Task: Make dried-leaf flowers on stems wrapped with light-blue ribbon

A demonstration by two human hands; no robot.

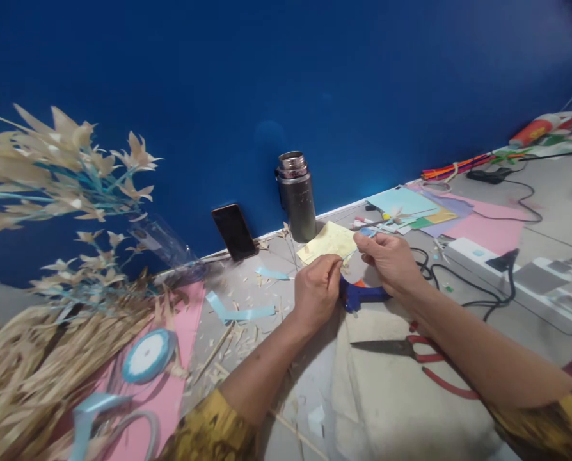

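Nearest me, in front of the flask point(299, 206) and to its right, red-handled scissors point(412, 349) lay on a pale mat point(386, 400). Well to the flask's left, on my side of it, a roll of blue ribbon point(146, 355) rested on pink paper point(193, 320), beside a heap of dry leaves point(31, 365).

My two hands were just in front of the flask, near each other but apart. My right hand point(389, 259), a little to the flask's right, was pinched on a thin blue strip point(368, 232). My left hand point(317, 288), almost straight in front of the flask, had its fingertips pressed together; I cannot tell what was between them. Below the hands, in front of the flask and to its right, lay a blue glue gun point(365, 294).

A crumpled yellow sheet point(327, 242) lay just beside the flask's foot. Right of the flask were coloured papers point(401, 202); left of it, a phone point(233, 230) leaned on the blue wall point(267, 77) behind the flask, and pale flowers point(60, 160) stood farther left.
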